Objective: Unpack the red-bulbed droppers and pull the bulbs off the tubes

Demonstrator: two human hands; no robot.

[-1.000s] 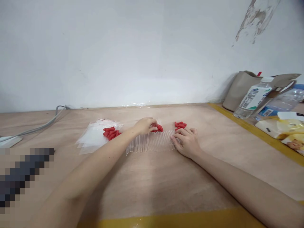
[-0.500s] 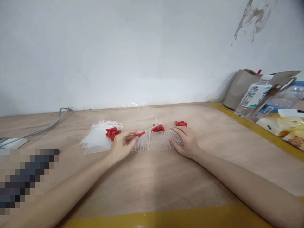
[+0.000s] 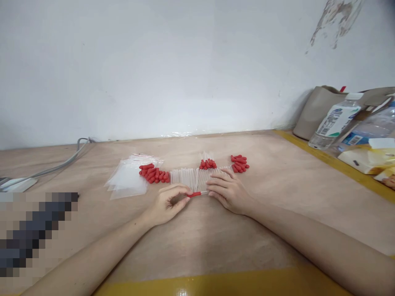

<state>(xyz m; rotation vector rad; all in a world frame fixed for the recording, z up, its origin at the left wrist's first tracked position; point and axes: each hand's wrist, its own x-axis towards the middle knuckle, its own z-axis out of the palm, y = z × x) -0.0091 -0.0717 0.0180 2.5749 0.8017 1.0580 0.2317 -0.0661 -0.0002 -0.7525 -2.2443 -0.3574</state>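
Note:
A dropper with a red rubber bulb point(image 3: 194, 194) and a thin clear tube point(image 3: 204, 192) lies level between my hands, at the near edge of a row of clear tubes point(image 3: 185, 179). My left hand point(image 3: 169, 203) pinches the bulb end between thumb and fingertips. At the other end, the thumb and forefinger of my right hand point(image 3: 228, 191) close on the clear tube, whose tip they hide. The other fingers of this hand lie over the right part of the row. Red bulbs lie in a left pile point(image 3: 152, 173), a middle pile point(image 3: 207, 164) and a right pile point(image 3: 240, 163).
Clear plastic zip bags point(image 3: 128, 176) lie fanned out on the left of the wooden table point(image 3: 197, 242). A grey cable point(image 3: 66, 160) runs along the far left. At the right stand a water bottle point(image 3: 335, 121), a grey bag point(image 3: 311, 111) and a yellow-white packet point(image 3: 364, 158).
My left hand has brought the dropper down and nearer, from slanting above the row to lying level. My right hand has moved left, closing on its tube end. More of the red piles shows.

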